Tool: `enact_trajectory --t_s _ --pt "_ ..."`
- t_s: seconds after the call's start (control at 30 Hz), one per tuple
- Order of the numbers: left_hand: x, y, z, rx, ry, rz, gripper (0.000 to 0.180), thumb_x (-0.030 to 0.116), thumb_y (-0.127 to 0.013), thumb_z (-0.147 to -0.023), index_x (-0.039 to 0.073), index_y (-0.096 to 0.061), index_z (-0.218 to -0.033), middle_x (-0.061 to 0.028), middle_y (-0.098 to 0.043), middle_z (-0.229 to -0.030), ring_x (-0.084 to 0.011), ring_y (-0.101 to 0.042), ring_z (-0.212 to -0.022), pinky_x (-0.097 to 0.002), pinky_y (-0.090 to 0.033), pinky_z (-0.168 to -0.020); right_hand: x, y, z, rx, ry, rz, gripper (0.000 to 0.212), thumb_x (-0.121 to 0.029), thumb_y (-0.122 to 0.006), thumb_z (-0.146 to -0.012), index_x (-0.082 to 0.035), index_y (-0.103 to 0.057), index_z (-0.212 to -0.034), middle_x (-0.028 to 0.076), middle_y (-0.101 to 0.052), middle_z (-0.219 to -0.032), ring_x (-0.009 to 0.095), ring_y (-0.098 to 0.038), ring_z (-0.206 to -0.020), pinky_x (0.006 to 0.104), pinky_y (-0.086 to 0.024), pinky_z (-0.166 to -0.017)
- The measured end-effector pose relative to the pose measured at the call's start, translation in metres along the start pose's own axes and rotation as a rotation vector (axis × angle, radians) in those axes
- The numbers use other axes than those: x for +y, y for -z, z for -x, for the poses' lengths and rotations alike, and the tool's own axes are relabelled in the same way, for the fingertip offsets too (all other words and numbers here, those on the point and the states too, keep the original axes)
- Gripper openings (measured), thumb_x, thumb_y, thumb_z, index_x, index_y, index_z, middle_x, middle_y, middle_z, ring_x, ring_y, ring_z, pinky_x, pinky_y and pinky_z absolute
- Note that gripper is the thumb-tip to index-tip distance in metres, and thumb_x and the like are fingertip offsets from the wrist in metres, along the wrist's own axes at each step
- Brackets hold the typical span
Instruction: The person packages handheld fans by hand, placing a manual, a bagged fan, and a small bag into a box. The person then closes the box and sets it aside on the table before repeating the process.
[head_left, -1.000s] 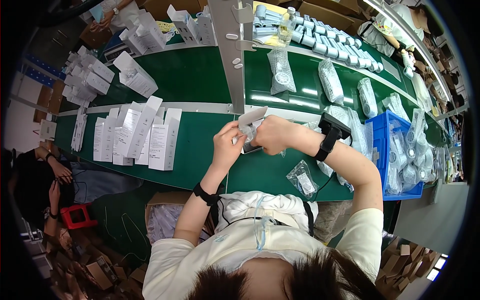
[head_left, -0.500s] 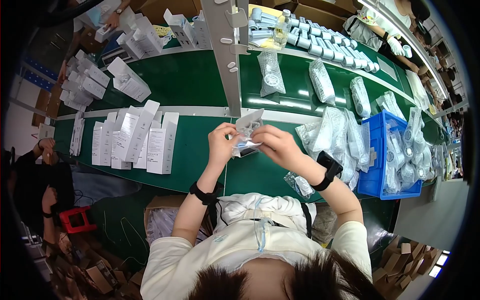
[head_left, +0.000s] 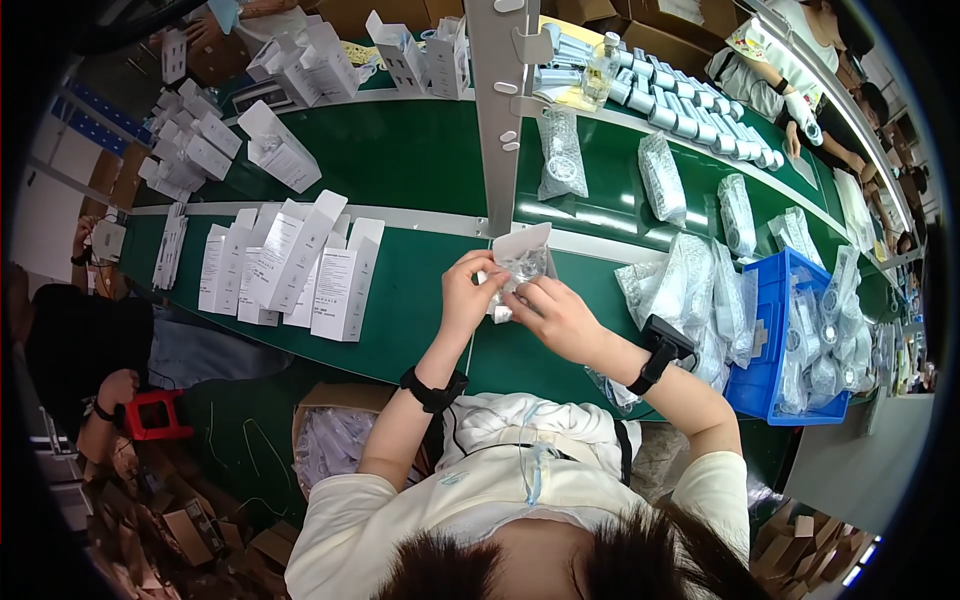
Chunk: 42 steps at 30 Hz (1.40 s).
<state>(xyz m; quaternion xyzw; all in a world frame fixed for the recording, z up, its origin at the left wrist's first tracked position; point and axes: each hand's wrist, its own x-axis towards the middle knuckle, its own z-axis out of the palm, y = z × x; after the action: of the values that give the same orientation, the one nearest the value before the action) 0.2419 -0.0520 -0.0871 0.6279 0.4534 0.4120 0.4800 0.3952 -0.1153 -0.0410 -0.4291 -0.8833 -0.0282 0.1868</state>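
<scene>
Over the near table, both my hands work at the mouth of an open white carton (head_left: 522,243) whose flap stands up at the far side. A crinkled clear plastic bag (head_left: 524,266) bulges from it. My left hand (head_left: 468,296) is closed at the bag's left side, thumb and fingers pinched on the plastic. From the right, my right hand (head_left: 556,318) bends its fingers onto the same bag, fingertips close to the left ones. Whatever the bag contains is hidden by plastic and fingers.
Upright white cartons (head_left: 290,262) stand to the left. Bubble-wrapped items (head_left: 690,290) are piled to the right, beside a blue bin (head_left: 757,345) full of more. A metal post (head_left: 494,130) rises beyond my hands. Grey cylindrical devices (head_left: 690,115) and a bottle (head_left: 600,72) sit at the back.
The whole view has shifted, so the scene sits farther right and lower. My hands stay at the carton; their fingertips have come closer together over the bag, and the flap shows more fully.
</scene>
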Motion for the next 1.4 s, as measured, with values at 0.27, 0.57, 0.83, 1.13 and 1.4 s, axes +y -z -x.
enact_trajectory --t_s 0.27,0.57,0.83,1.13,1.4 --pt "-0.012 0.0 0.002 0.063 0.007 0.009 0.012 0.005 -0.069 -0.064 -0.002 -0.06 -0.07 -0.0091 -0.061 -0.085 -0.0157 -0.058 -0.073 -0.0244 -0.041 -0.058 -0.016 0.001 0.001 -0.123 -0.17 -0.073 0.035 -0.031 -0.065 -0.068 0.0 -0.058 -0.081 0.007 -0.05 -0.087 0.024 -0.051 -0.081 0.0325 -0.039 -0.084" --pt "0.007 0.013 0.0 0.084 -0.072 -0.047 0.008 0.0 -0.066 -0.067 -0.002 -0.059 -0.07 -0.0047 -0.058 -0.075 -0.0107 -0.051 -0.068 -0.0209 -0.038 -0.059 -0.012 -0.011 0.005 -0.199 -0.191 -0.14 0.037 -0.027 -0.068 -0.067 0.001 -0.056 -0.087 0.013 -0.051 -0.099 0.028 -0.052 -0.092 0.035 -0.037 -0.09" --pt "-0.039 0.149 -0.133 0.629 -0.093 -0.199 0.012 0.006 -0.067 -0.069 -0.002 -0.059 -0.071 -0.0062 -0.057 -0.063 -0.0138 -0.048 -0.056 -0.0262 -0.039 -0.054 0.064 0.02 0.007 0.469 -0.66 -0.072 0.034 -0.004 -0.062 -0.066 -0.005 -0.055 -0.099 0.014 -0.048 -0.106 0.033 -0.045 -0.102 0.0406 -0.036 -0.089" --pt "-0.083 0.155 -0.219 0.539 -0.026 -0.478 0.039 0.012 -0.069 -0.066 0.002 -0.051 -0.099 -0.0202 -0.057 -0.096 -0.037 -0.053 -0.09 -0.0385 -0.042 -0.076 0.247 -0.147 -0.084 0.068 -1.035 0.02 0.051 -0.019 -0.061 -0.073 -0.005 -0.042 -0.118 0.016 -0.049 -0.104 0.032 -0.047 -0.097 0.0385 -0.039 -0.085" --pt "-0.059 0.279 -0.111 0.366 0.074 -1.071 0.068 0.018 -0.074 -0.062 -0.001 -0.039 -0.117 -0.0265 -0.034 -0.126 -0.0419 -0.027 -0.12 -0.0435 -0.029 -0.097 0.256 -0.161 -0.121 -0.312 -1.209 -0.182 0.055 -0.03 -0.056 -0.078 0.001 -0.038 -0.12 0.02 -0.056 -0.098 0.031 -0.055 -0.092 0.0358 -0.042 -0.081"
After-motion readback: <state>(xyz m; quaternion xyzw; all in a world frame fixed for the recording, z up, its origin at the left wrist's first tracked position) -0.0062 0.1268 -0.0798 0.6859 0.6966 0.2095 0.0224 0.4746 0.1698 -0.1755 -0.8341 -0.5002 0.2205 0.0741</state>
